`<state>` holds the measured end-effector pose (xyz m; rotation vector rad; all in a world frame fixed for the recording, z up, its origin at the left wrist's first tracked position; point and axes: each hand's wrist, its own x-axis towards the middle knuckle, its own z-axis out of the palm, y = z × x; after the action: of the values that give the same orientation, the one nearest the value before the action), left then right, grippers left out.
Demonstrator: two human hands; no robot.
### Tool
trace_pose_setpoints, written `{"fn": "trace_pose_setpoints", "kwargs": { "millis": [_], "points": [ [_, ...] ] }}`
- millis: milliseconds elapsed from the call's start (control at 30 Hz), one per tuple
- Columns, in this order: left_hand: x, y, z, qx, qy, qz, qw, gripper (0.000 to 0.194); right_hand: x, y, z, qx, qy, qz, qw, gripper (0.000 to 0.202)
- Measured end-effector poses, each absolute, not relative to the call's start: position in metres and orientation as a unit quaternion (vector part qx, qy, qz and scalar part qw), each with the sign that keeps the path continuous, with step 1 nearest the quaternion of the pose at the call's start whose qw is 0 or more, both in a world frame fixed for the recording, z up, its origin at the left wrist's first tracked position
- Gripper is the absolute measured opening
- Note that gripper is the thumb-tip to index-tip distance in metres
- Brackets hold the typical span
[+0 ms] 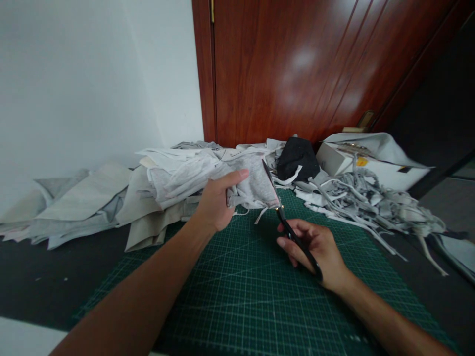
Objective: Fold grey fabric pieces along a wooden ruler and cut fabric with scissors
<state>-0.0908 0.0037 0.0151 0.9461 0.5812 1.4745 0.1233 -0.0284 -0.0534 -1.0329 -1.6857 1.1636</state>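
Observation:
My left hand [218, 200] grips a light grey piece of fabric [256, 180], its thumb lying on top and the fingers hidden beneath. The fabric is raised over the green cutting mat [237, 282]. Black-handled scissors [297, 242] are in my right hand [315, 247], pointing up and away from me. Their blades lie along the right edge of the fabric, where a narrow strip hangs below. Whether the blades are parted is hard to make out.
Layered fabric pieces [85, 198] spread along the left by the white wall. Tangled cut strips [371, 198] lie at the right. Behind are a black cloth bundle [298, 159], a white box [334, 157] and a brown wooden door [289, 69].

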Motion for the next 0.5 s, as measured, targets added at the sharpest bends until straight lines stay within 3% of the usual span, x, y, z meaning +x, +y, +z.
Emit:
{"fn": "trace_pose_setpoints", "kwargs": {
  "millis": [133,367,500],
  "points": [
    [-0.103,0.007,0.023,0.419,0.234,0.608,0.633,0.026,0.125,-0.028,-0.055,-0.403,-0.673,0.471,0.403,0.043],
    [-0.111,0.02,0.013,0.444,0.308,0.639,0.547,0.049,0.125,-0.026,-0.062,-0.392,-0.696,0.464,0.383,0.039],
    [-0.102,0.02,0.008,0.428,0.311,0.664,0.528,0.044,0.124,-0.026,-0.064,-0.397,-0.701,0.459,0.375,0.039]
  ]
}}
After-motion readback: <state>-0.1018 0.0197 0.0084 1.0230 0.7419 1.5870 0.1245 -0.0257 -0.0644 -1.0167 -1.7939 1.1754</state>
